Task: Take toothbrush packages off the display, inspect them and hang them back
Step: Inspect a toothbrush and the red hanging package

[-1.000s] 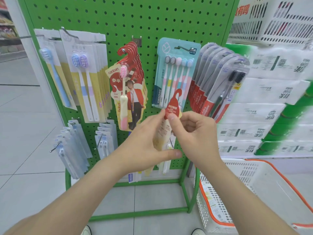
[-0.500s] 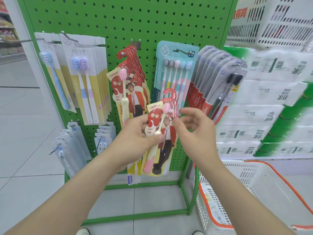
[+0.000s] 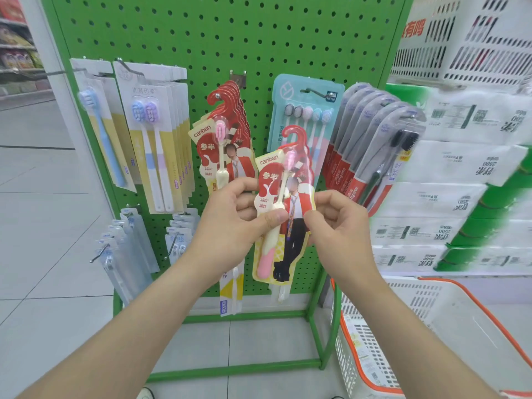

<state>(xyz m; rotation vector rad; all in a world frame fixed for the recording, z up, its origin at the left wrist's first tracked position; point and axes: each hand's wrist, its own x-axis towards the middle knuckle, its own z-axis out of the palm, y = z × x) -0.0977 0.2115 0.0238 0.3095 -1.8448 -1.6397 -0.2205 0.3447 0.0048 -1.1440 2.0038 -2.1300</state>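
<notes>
I hold a red canban toothbrush package (image 3: 285,203) upright in front of the green pegboard display (image 3: 230,38), its printed front toward me. My left hand (image 3: 233,223) grips its left edge, thumb across the front over the cream and pink brush handle. My right hand (image 3: 336,223) pinches the right edge at mid height. The package's red hook top is free of any peg. A stack of the same red packages (image 3: 227,131) hangs on a peg just left and behind.
Other toothbrush packs hang around: yellow-white ones (image 3: 155,145) at left, a teal multi-pack (image 3: 305,110), Colgate packs (image 3: 371,145) at right, clear packs (image 3: 126,246) low left. Stacked tissue packs (image 3: 449,197) stand right; a white basket with orange rim (image 3: 431,335) sits lower right.
The package was turned from its back to its front and lifted higher. My left thumb now lies across its front, and my right hand moved from the top to the right edge.
</notes>
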